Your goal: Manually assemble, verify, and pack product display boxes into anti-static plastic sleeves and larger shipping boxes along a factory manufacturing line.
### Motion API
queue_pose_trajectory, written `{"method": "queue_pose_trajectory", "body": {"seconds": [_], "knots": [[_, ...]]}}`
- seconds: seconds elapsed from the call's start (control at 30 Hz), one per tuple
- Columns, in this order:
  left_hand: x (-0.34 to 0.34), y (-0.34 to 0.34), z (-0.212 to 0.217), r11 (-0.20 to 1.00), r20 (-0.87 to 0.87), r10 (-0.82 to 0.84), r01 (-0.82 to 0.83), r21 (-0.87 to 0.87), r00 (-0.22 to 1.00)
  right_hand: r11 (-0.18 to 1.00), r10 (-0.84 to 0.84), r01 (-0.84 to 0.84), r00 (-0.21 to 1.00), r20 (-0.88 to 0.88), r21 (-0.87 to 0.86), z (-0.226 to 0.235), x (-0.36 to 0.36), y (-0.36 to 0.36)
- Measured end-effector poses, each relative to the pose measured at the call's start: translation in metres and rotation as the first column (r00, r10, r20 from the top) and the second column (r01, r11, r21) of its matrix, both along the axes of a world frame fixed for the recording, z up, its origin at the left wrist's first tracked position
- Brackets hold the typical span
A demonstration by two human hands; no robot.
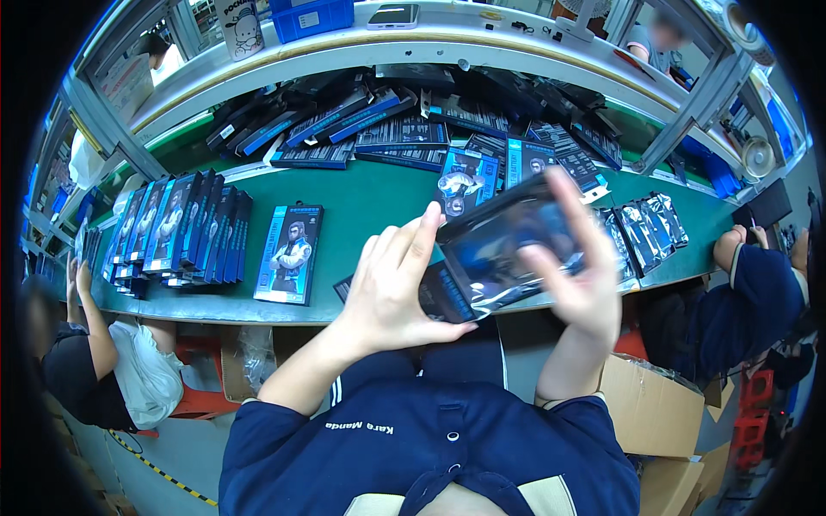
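My left hand (387,279) grips one end of a slim dark box (450,291) with blue print, thumb along the lower edge and fingers at the upper. At its right side is a shiny dark pouch (503,258), held by my right hand (583,279) with the thumb across its face and the fingers along its far side. Motion blurs the right hand. The pouch lies up against the box; whether any of it is inside cannot be seen. Left of my hands, a box with a printed figure (288,254) lies flat on the green table (361,193).
Stacked printed boxes (172,228) stand at the left. Several foil pouches (650,232) lie in a row at the right. Dark boxes (400,133) pile up beneath the shelf (516,56). Co-workers sit at both sides; a cardboard carton (650,404) is at lower right.
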State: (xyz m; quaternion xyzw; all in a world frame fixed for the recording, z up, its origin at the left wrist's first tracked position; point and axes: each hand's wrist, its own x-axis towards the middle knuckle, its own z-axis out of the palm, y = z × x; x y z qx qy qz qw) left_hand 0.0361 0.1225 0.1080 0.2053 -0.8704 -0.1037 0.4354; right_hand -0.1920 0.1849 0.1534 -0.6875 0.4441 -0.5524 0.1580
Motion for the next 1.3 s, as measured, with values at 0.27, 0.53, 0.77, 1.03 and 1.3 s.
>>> {"method": "queue_pose_trajectory", "body": {"seconds": [0.27, 0.53, 0.77, 1.03, 1.3], "knots": [[-0.019, 0.004, -0.035, 0.977, -0.368, 0.166, -0.102, 0.187, 0.915, 0.981, 0.046, -0.118, 0.914, -0.402, -0.155, -0.001, 0.042, -0.014], [-0.009, 0.007, -0.041, 0.883, -0.697, 0.089, 0.267, 0.386, 0.711, 0.999, 0.028, -0.046, 0.736, 0.676, 0.009, -0.068, 0.097, -0.03], [-0.001, 0.004, -0.015, 0.752, -0.796, 0.161, 0.451, 0.481, 0.583, 0.974, 0.195, -0.1, 0.824, 0.532, -0.203, -0.075, 0.102, -0.04], [0.011, -0.009, -0.043, 0.886, -0.763, -0.04, 0.376, 0.271, 0.645, 0.903, 0.192, -0.127, 0.974, 0.12, -0.411, -0.107, 0.093, -0.052], [0.041, 0.004, -0.061, 0.638, -0.259, -0.192, 0.321, 0.7, 0.947, 0.986, 0.152, -0.163, 0.862, 0.484, -0.021, -0.096, 0.11, -0.07]]}}
